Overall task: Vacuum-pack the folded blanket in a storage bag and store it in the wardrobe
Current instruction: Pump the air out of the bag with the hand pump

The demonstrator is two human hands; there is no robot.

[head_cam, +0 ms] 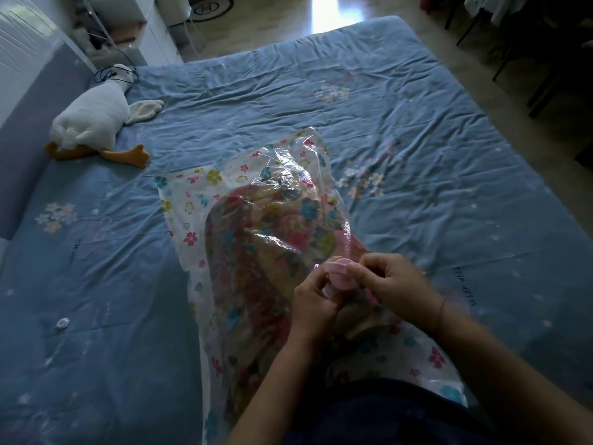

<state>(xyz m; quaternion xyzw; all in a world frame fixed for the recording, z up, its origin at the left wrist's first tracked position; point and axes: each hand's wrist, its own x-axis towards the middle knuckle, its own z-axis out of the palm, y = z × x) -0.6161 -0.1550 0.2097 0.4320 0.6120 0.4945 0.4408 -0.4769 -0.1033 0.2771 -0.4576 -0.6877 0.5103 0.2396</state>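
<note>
Only the head view here. The storage bag (192, 200), clear plastic with a little flower print, lies flat on the blue bed sheet (417, 123) and runs from the middle of the frame down to the bottom edge. The folded blanket (256, 252) is inside it, a colourful floral bundle showing through the plastic, sitting just left of and under the hands.

Both hands meet right of centre, low in the frame, over the near part of the bag. The left hand (313, 300) has its fingers curled around a pink round piece (340, 274), and the right hand (394, 284) pinches the same piece from the other side with its fingertips. Can't tell whether the piece is attached to the bag.

A plush goose (93, 120) lies in the upper left, and a small white round cap (62, 322) sits on the sheet at lower left, well apart from the hands.
</note>
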